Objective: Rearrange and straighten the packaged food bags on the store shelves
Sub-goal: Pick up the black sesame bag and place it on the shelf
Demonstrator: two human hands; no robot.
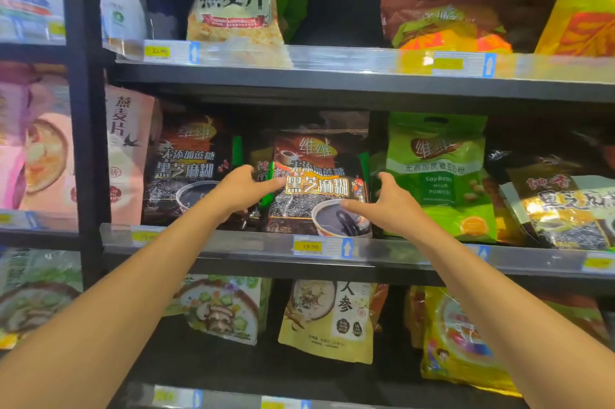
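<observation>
Across the foreground two bare forearms reach to the middle shelf (266, 267), where the left hand (241, 192) lays a straight forefinger on the left edge of a black sesame bag (319, 159) and the right hand (391, 205), thumb spread, lays straight fingers (352, 204) on its lower right front; neither hand closes round it. That bag stands upright at the shelf's front, long axis vertical, top seal up, printed face outward. Beside it: a matching dark bag (189, 169) left, a green soybean bag (436, 175) right.

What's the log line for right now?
left hand: open, on centre black sesame bag | right hand: open, at bag's right edge
</observation>
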